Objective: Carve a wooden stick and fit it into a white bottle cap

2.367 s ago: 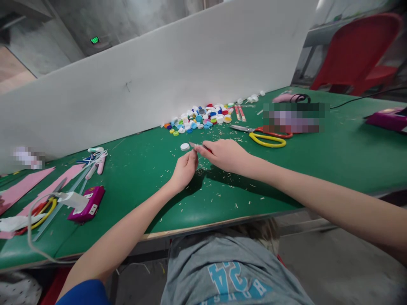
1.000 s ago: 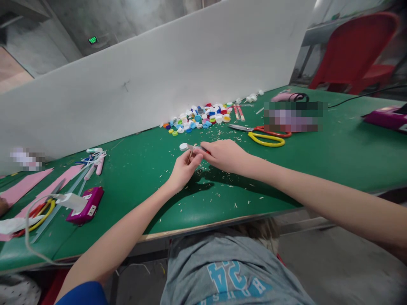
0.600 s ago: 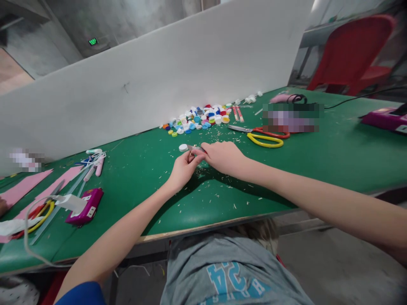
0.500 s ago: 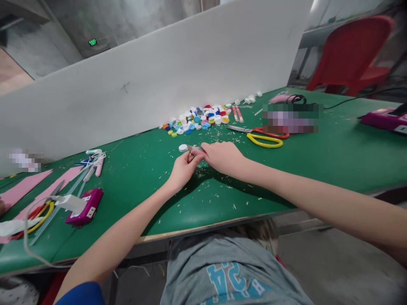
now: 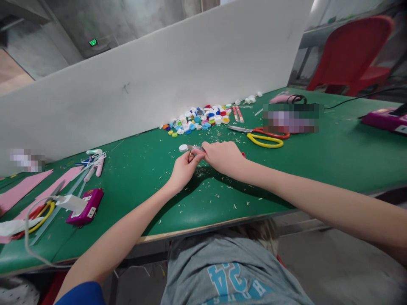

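My right hand [image 5: 224, 156] is closed around a knife, its grey blade [image 5: 197, 148] pointing left over my left hand. A bit of red at the heel of that hand looks like the handle's end. My left hand [image 5: 185, 169] is pinched shut under the blade, thumb against the right hand's fingers; what it grips is mostly hidden. Just past the blade tip is a white bottle cap [image 5: 183, 148]; whether it is held or lies on the table I cannot tell. Pale thin shavings [image 5: 199, 171] are scattered below and around both hands.
Behind the hands, a heap of coloured bottle caps [image 5: 197, 120] lies against the white partition [image 5: 152, 80]. Scissors [image 5: 265, 136] with red and yellow handles lie to the right. Left on the green table [image 5: 127, 169] are pink sheets [image 5: 23, 188] and a purple power box [image 5: 85, 207].
Hands and blade have hardly moved. A red end now shows behind my right hand, where it was hidden before.
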`<state>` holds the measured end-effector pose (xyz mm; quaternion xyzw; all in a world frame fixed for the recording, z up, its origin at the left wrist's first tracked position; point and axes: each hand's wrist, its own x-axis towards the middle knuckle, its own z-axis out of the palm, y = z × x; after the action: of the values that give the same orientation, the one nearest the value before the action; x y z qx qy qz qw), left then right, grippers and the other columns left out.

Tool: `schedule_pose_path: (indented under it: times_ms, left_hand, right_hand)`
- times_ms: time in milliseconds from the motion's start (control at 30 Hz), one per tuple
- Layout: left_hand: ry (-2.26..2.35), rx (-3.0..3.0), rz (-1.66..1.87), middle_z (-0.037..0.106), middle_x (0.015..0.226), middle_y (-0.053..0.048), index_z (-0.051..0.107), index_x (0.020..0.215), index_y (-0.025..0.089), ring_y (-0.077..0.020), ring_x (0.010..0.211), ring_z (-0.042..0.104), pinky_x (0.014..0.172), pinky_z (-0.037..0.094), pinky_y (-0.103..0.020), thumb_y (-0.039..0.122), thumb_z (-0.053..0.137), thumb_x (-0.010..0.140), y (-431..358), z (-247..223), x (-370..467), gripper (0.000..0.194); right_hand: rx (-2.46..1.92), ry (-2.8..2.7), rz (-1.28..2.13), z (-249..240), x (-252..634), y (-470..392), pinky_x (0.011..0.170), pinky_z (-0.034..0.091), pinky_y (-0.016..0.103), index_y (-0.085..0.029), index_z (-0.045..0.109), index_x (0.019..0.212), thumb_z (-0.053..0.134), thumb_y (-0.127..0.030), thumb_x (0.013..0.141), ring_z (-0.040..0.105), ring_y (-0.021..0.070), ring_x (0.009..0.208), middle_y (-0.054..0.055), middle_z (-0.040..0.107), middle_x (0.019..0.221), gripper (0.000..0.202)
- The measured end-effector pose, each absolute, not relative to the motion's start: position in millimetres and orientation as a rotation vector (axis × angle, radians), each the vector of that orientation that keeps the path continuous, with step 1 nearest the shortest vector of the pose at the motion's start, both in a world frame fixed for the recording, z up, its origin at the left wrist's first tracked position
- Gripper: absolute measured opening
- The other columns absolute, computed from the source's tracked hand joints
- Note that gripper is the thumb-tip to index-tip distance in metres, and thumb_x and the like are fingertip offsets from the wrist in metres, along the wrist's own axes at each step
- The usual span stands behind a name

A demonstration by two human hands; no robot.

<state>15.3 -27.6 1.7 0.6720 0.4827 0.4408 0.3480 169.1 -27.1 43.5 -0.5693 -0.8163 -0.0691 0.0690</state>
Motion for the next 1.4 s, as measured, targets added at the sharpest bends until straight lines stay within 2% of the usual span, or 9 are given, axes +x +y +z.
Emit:
schedule_pose_path:
  times_ms: [300, 733, 933, 1400]
  left_hand:
    - [1.277, 1.796, 1.142, 0.036, 0.064, 0.006, 0.057, 0.080, 0.015, -0.0091, 0.061, 0.026, 0.060, 0.024, -0.025, 0.049, 0.058, 0.085, -30.4, 4.7, 16.4, 0.035]
    - [1.343, 1.825, 1.151, 0.034, 0.061, 0.006, 0.054, 0.076, 0.016, -0.0099, 0.061, 0.029, 0.062, 0.025, -0.026, 0.049, 0.056, 0.088, -35.9, 8.3, 19.1, 0.035]
    - [1.346, 1.832, 1.147, 0.034, 0.061, 0.006, 0.054, 0.076, 0.016, -0.0099, 0.060, 0.028, 0.061, 0.023, -0.026, 0.050, 0.055, 0.088, -36.5, 8.2, 19.4, 0.036]
    - [1.377, 1.875, 1.112, 0.035, 0.061, 0.005, 0.051, 0.076, 0.016, -0.0101, 0.061, 0.031, 0.063, 0.026, -0.026, 0.052, 0.047, 0.092, -38.3, 10.1, 22.0, 0.039]
  right_hand:
    - [-1.729, -2.456, -0.220, 42.1, 168.2, -27.0, 0.065, 0.035, 0.032, -0.014, 0.056, 0.111, 0.023, -0.038, 0.101, 0.069, 0.0287, 0.088, 0.018, 0.072, 0.097, 0.042]
    - [-1.750, -2.437, -0.204, 45.3, 167.0, -29.8, 0.069, 0.038, 0.034, -0.015, 0.057, 0.113, 0.024, -0.040, 0.101, 0.069, 0.0305, 0.090, 0.019, 0.072, 0.101, 0.044]
    - [-1.735, -2.444, -0.206, 45.4, 167.7, -30.8, 0.068, 0.038, 0.035, -0.014, 0.057, 0.112, 0.023, -0.041, 0.101, 0.069, 0.0307, 0.090, 0.018, 0.073, 0.097, 0.045]
    - [-1.727, -2.502, -0.222, 44.3, 168.6, -28.2, 0.068, 0.038, 0.033, -0.013, 0.055, 0.112, 0.029, -0.033, 0.100, 0.069, 0.0295, 0.092, 0.017, 0.072, 0.097, 0.035]
